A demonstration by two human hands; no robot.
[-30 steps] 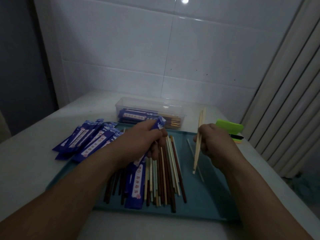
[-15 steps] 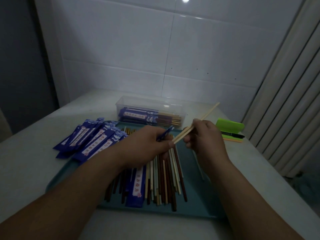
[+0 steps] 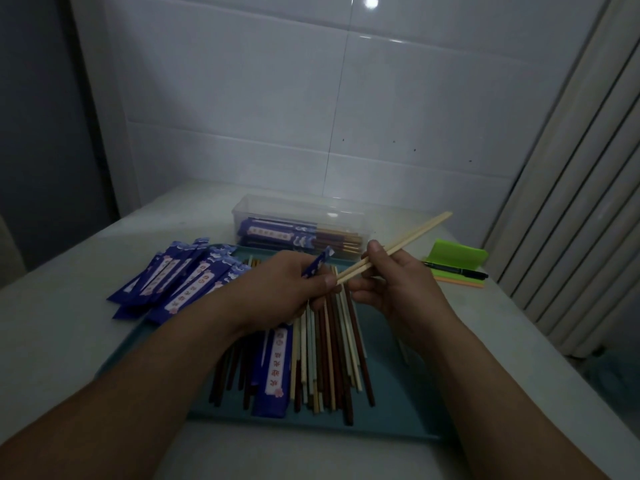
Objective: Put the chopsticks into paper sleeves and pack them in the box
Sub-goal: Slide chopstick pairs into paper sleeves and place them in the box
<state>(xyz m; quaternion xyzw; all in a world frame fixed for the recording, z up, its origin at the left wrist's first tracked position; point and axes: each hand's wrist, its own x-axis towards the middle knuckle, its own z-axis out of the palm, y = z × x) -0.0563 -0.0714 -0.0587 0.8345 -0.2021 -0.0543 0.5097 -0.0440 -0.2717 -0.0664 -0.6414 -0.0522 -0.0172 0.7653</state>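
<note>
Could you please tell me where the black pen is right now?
In the head view the black pen lies on the right side of the table, by the green pad, just right of the right hand.

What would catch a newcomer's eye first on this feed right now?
Mid-frame, the right hand holds a pale pair of chopsticks angled up to the right, near tips at the blue paper sleeve pinched in the left hand. Beneath lies a spread of loose chopsticks, brown and pale, on the teal tray. A heap of blue sleeves sits at its left edge, a clear box with packed pairs behind.
</note>
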